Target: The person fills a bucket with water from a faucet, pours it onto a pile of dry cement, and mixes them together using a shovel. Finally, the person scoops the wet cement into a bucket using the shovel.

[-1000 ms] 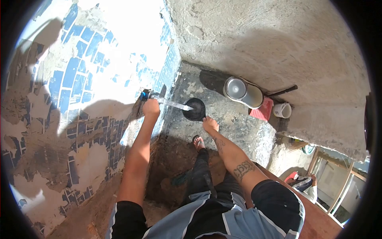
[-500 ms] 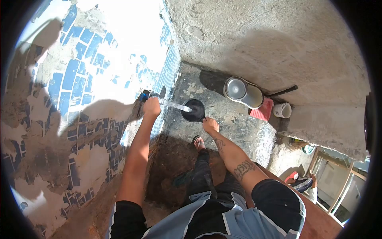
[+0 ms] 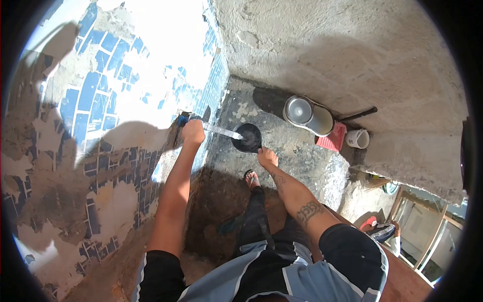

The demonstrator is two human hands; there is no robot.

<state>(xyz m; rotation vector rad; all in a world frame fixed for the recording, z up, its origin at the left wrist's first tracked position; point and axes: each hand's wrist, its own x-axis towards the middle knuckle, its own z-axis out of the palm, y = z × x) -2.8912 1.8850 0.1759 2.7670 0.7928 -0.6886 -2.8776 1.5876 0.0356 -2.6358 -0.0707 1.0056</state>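
Observation:
My left hand point(image 3: 193, 133) grips the blue handle of a trowel point(image 3: 221, 131), whose metal blade reaches right into a round black pan point(image 3: 246, 137). Below the pan, my right hand point(image 3: 267, 157) holds it by its lower rim. Both are raised close to the wall point(image 3: 95, 126) on the left, which has blue tiles with large patches of bare mortar. My sandalled foot point(image 3: 250, 177) stands on the grey floor below the pan.
A metal bucket point(image 3: 307, 116) lies by the rough concrete wall, with a red object point(image 3: 332, 137), a white cup point(image 3: 357, 138) and a dark rod point(image 3: 358, 115) beside it. Brown dirt point(image 3: 216, 211) covers the floor near my legs. A railing point(image 3: 422, 226) shows lower right.
Trowel and pan have risen slightly together, with the blade still resting in the pan. Little else moved.

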